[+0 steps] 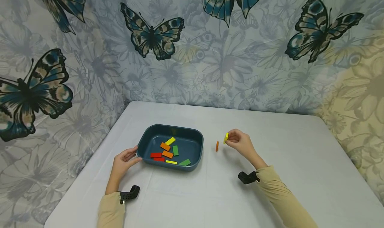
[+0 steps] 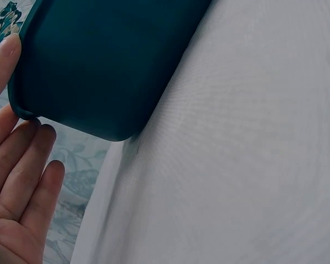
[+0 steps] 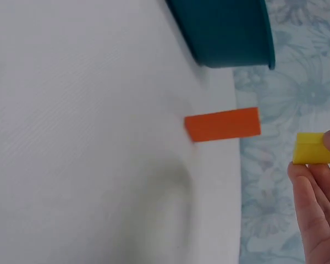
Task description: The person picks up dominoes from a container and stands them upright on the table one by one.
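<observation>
A dark teal rectangular tub (image 1: 172, 165) stands on the white table with several flat red, orange, yellow and green blocks lying loose inside. My left hand (image 1: 123, 164) is at its left end, thumb and fairly straight fingertips touching the rim around the near corner. To the tub's right, an orange block (image 3: 224, 125) stands upright on its narrow end. Just right of that block, my right hand (image 1: 241, 143) pinches a yellow block (image 3: 308, 148) between thumb and fingers, holding it above the table.
The white table (image 1: 186, 201) meets a fabric backdrop (image 1: 216, 61) printed with butterflies and flowers at its back and sides. A black wrist camera (image 1: 130, 192) is worn on the left wrist, and another black camera (image 1: 247, 178) on the right.
</observation>
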